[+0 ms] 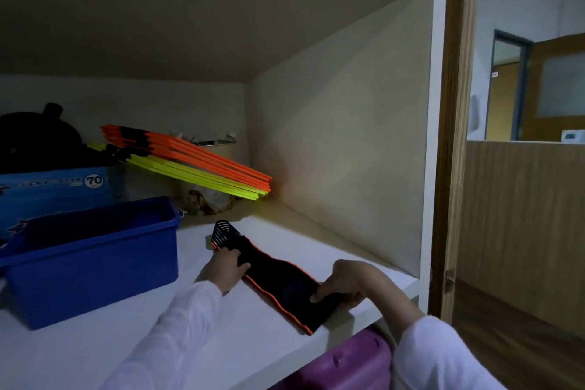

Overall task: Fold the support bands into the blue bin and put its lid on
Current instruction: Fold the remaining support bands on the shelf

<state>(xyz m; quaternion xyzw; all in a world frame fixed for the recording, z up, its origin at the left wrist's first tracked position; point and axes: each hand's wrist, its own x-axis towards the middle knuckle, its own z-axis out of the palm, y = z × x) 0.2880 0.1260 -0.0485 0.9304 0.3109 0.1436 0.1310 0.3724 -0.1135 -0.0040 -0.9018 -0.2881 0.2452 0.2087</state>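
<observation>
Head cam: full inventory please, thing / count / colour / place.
support band: 1, black with orange edging, flat on the shelf, right of the bin, near end at the shelf's front edge
blue bin: 1, dark blue, open, no lid on it, shelf left
shelf: 1, white, inside a white cupboard
flat strips: a leaning stack, orange over yellow, black bands at the left ends, at the back
box marked 70: 1, lighter blue, behind the bin
dark object: 1, black, on that box, unclear
purple container: 1, below the shelf
left hand: grips the band's far part
right hand: pinches the band's near end
</observation>
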